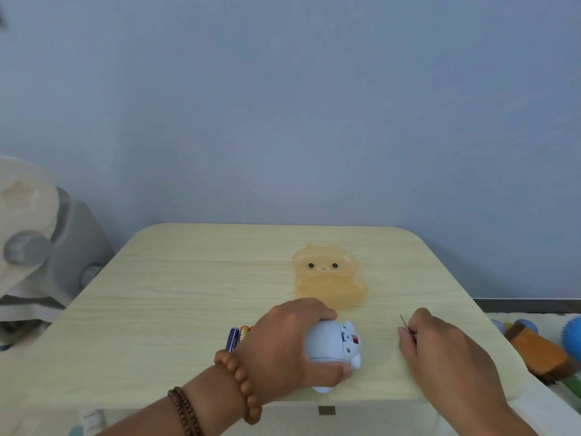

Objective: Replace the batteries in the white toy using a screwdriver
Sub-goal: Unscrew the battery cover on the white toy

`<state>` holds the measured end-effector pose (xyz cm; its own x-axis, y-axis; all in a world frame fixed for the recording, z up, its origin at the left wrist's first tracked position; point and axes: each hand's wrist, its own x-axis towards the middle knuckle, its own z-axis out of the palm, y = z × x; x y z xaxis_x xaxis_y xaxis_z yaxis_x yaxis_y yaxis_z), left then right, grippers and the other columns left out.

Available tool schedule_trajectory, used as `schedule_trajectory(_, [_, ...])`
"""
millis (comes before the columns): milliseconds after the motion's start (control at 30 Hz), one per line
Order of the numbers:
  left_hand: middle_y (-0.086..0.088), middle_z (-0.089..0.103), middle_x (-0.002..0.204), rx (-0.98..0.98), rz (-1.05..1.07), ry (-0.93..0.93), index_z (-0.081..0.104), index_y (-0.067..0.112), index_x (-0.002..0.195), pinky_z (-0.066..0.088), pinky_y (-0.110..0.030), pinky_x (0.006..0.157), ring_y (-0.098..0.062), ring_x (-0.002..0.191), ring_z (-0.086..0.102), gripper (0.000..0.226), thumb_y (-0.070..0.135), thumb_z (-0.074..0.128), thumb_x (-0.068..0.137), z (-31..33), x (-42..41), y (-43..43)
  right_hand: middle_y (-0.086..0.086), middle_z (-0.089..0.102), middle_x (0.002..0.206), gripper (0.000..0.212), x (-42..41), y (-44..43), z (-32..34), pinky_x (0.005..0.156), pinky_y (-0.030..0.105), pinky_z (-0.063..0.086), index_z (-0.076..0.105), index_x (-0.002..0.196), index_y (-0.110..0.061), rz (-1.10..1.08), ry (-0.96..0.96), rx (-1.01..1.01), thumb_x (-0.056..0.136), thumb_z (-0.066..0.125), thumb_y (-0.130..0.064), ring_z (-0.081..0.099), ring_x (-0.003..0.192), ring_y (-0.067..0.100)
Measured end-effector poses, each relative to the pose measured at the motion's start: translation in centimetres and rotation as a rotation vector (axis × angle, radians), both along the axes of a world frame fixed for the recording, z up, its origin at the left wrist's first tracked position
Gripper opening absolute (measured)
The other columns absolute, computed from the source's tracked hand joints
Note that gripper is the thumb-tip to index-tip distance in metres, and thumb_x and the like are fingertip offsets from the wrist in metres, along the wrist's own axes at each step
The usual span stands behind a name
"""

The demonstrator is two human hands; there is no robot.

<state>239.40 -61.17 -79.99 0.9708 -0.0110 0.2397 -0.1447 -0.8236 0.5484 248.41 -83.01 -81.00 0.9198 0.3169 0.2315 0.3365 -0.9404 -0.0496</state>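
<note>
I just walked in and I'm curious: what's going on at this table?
A person is working on a white toy at a table. The left hand grips the toy on the tabletop. The right hand pinches a thin screwdriver, whose tip is well clear of the toy. A few batteries lie just behind the left hand, and an orange box shaped like a bear sits farther back. I cannot tell whether the battery cover is off.

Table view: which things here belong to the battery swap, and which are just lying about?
For the job: white toy, gripped by the left hand; screwdriver, pinched in the right hand; batteries.
Lying about: orange bear-shaped case; toys off the table at right; grey-white soft object at left.
</note>
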Motion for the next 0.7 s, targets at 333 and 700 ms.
schedule_trajectory(333, [0.026,0.054,0.121,-0.014,0.021,0.018,0.054,0.038,0.126,0.045,-0.016,0.089,0.006,0.106,0.051,0.069,0.068,0.073,0.066,0.3,-0.2,-0.1,-0.008,0.051,0.078,0.028,0.3,-0.3,1.0,0.065,0.032,0.05,0.04,0.089,-0.025,0.044,0.05,0.019,0.102,0.038,-0.05,0.051,0.077,0.015])
schedule_trajectory(700, [0.021,0.058,0.125,-0.021,-0.032,0.104,0.058,0.037,0.125,0.048,-0.027,0.093,0.0,0.109,0.056,0.066,0.062,0.078,0.067,1.8,0.0,-0.5,-0.037,0.035,0.143,0.083,-2.5,1.3,1.7,0.101,0.017,0.046,0.034,0.141,-0.056,0.609,0.482,0.489,0.073,0.08,-0.043,0.046,0.128,-0.013])
